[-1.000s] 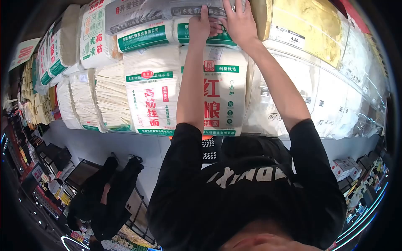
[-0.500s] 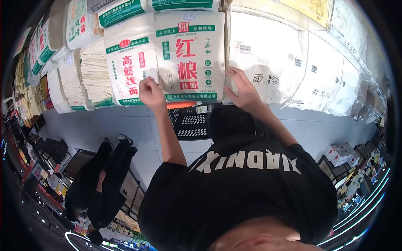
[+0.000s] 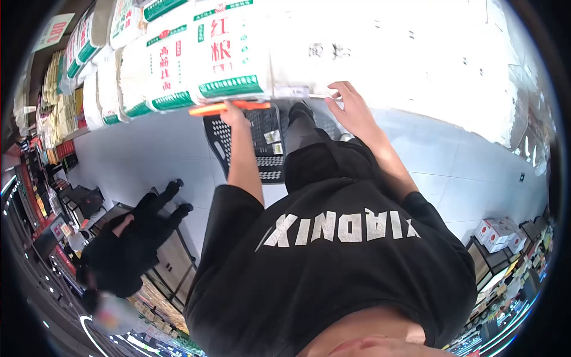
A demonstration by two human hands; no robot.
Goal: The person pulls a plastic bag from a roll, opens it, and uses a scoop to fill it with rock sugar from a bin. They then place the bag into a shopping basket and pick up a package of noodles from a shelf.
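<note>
My left hand [image 3: 234, 112] is closed around the orange handle [image 3: 209, 109] of a black perforated shopping basket [image 3: 266, 160], just under the shelf. My right hand [image 3: 351, 108] is held up with its fingers apart and holds nothing. It is close to the lower edge of the large white bags [image 3: 380, 53]. Green and white noodle packs with red characters [image 3: 221, 50] are stacked on the shelf above my left hand. My black shirt with white letters [image 3: 339, 226] fills the lower middle of the view.
Another person in black [image 3: 128, 241] stands on the pale tiled floor [image 3: 143, 154] to my left. More noodle packs [image 3: 101, 77] line the shelf at left. Small white boxes [image 3: 496, 235] sit on a low display at right.
Both hands came down from the top noodle packs. The left hand took hold of the basket's orange handle. The right hand dropped to the shelf's lower edge. The view tilted downward.
</note>
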